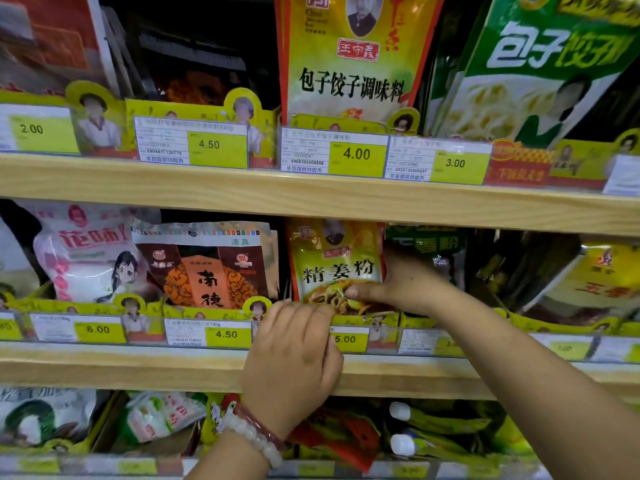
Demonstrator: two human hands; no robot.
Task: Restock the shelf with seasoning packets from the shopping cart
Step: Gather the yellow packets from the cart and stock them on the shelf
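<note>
The left hand [294, 348] curls loosely over the wooden shelf [138, 368] edge, holding nothing. Just beyond it, the right hand [398, 285] pinches the yellow seasoning packet [336, 268], upright on the middle shelf. Above both, price tags [356, 154] line the next shelf.

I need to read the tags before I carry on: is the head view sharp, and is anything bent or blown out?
Head view: middle sharp, the 4.00 tag and the ginger packet read clearly; the edges smear, the top-left packets blur; shelf boards bow from the wide lens; the gap behind the top row is dark; no harsh glare.
</note>
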